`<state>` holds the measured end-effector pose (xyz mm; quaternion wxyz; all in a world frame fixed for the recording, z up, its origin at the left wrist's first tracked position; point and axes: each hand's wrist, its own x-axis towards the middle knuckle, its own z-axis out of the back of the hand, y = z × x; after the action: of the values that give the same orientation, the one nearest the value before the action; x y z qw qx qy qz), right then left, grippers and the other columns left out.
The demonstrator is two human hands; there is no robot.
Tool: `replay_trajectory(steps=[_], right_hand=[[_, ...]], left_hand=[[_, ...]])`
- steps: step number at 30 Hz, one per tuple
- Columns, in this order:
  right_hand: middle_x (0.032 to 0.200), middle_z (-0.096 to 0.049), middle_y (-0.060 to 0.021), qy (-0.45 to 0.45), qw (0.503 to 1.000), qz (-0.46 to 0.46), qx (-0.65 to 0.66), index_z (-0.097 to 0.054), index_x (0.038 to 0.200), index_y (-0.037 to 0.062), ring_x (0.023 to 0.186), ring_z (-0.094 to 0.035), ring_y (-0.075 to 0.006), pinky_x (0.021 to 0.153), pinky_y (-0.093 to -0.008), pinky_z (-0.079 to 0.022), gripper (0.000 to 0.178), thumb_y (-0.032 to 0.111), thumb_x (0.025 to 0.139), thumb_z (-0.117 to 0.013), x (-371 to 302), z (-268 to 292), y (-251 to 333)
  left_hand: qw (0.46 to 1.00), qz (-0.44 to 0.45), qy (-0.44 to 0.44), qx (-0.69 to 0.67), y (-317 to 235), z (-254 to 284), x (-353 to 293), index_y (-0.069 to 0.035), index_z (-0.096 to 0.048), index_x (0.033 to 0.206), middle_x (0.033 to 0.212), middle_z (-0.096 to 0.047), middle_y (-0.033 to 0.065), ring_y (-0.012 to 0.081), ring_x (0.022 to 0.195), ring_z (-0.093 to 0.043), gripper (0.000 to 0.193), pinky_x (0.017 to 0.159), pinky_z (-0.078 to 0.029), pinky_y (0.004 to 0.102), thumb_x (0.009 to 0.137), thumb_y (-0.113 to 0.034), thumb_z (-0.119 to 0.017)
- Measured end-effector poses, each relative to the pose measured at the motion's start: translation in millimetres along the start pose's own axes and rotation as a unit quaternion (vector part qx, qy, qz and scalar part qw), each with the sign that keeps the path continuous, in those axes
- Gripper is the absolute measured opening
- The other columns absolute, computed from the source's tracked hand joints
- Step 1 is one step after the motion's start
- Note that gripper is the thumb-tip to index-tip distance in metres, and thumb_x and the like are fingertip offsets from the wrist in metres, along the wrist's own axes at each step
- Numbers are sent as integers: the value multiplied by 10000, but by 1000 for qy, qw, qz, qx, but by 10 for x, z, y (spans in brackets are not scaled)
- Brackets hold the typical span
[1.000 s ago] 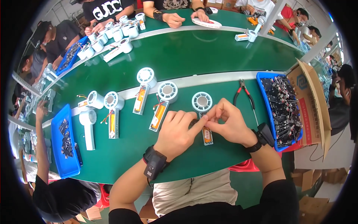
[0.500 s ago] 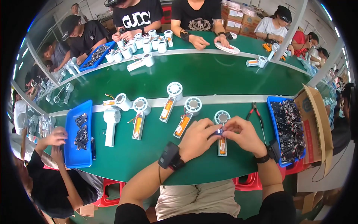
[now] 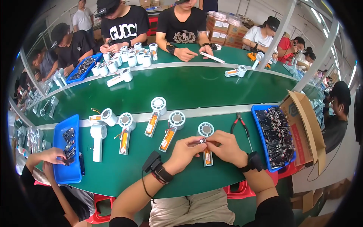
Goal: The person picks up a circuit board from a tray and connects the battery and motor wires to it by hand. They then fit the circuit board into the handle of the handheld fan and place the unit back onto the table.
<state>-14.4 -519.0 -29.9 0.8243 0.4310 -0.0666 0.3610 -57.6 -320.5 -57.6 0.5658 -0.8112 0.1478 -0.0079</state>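
My left hand [image 3: 186,152] and my right hand [image 3: 227,148] meet in front of me. Both pinch a small circuit board [image 3: 203,140], mostly covered by my fingers. Directly beneath them on the green bench lies a pale blue handheld fan [image 3: 205,129], its round head pointing away from me. The fan's handle is open and shows an orange battery [image 3: 207,157]. To the left of my hands lie several similar fans, including one with its battery showing [image 3: 167,139] and one with a plain handle [image 3: 98,147].
Pliers with red and black handles [image 3: 239,123] and a blue tray of dark circuit boards [image 3: 257,113] lie to my right, by an open cardboard box [image 3: 302,125]. A co-worker's hand [image 3: 55,156] reaches into another blue tray [image 3: 60,130] at left. A conveyor [image 3: 181,87] runs beyond the bench.
My view has shifted, so the bench sits lower and further left. The board has turned between my fingers. The co-worker's hand at left has moved onto the boards in the tray.
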Motion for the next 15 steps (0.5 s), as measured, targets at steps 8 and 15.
replay_trajectory(steps=[8,15], right_hand=[[875,-655,-103,-59,979,47,-190,-705,931,39,742,-692,-288,611,-360,-573,85,33,847,-719,-76,-87,78],[982,-651,-109,-24,962,6,-271,-707,984,34,820,-692,-313,685,-396,-575,124,43,861,-722,-69,-113,340]], left_hand=[[994,-32,-52,87,140,-146,-64,28,-659,1241,950,-703,52,82,733,-629,312,568,-496,214,962,-104,-706],[998,25,-34,51,5,-63,-15,24,-660,1223,882,-667,32,78,705,-614,308,508,-473,220,954,-116,-712]])
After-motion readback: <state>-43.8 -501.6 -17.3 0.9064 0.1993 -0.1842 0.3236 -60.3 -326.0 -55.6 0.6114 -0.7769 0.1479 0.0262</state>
